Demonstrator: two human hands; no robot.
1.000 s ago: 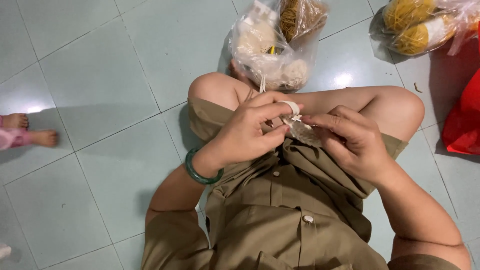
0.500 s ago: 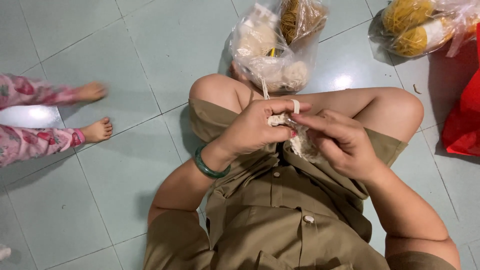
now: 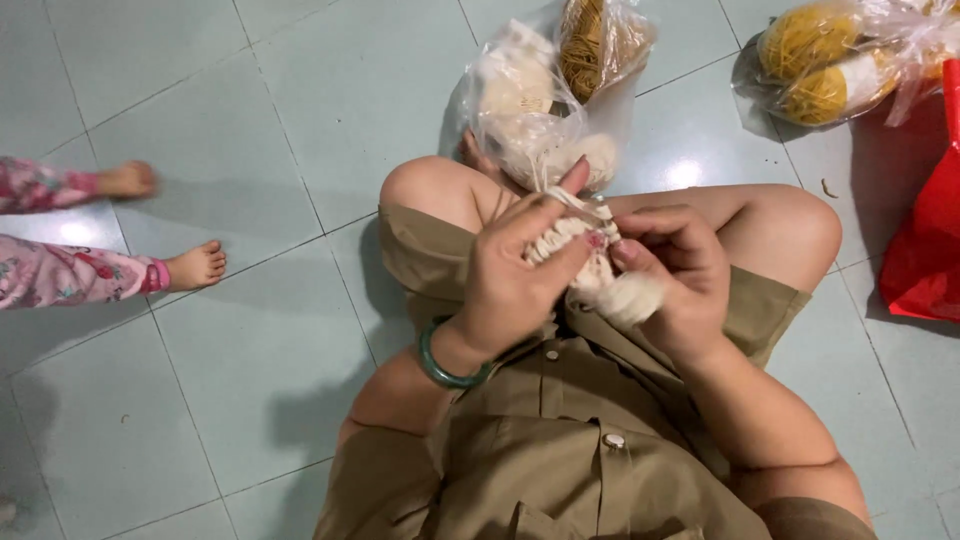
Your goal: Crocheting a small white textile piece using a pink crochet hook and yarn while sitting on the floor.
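Since half a second ago: left hand (image 3: 515, 285) has rotated slightly, thumb now sticking up toward the bag; the cream piece sits lower in the right hand (image 3: 675, 285). The bystander's feet at the left edge have shifted, one foot (image 3: 195, 265) now forward of the other.

Now:
- Both hands are together over the lap, above the bent knees, working a cream crocheted piece (image 3: 600, 275).
- Left hand: fingers curled closed around the upper ribbed part of the piece, thumb raised, a strand of cream yarn (image 3: 570, 200) running over it. Green bangle (image 3: 445, 365) on that wrist.
- Right hand: fingers folded in, pinching the piece from the other side; the fluffy lower end bulges out under the palm. Can't tell whether a hook is in there, fingers hide it.
- The piece is between the two hands, touching both, just above the buttoned olive shirt (image 3: 560, 450).
- The yarn strand leads up to a clear plastic bag (image 3: 530, 110) on the floor, just beyond the knees, holding cream and tan yarn balls.
- A second clear bag with yellow yarn (image 3: 830, 60) lies top right, well apart from the hands.
- Red plastic bag (image 3: 930, 240) at the right edge, near the right knee.
- Floor is pale green tile (image 3: 250, 350). The other person's legs are in pink patterned trousers, well apart from the hands.
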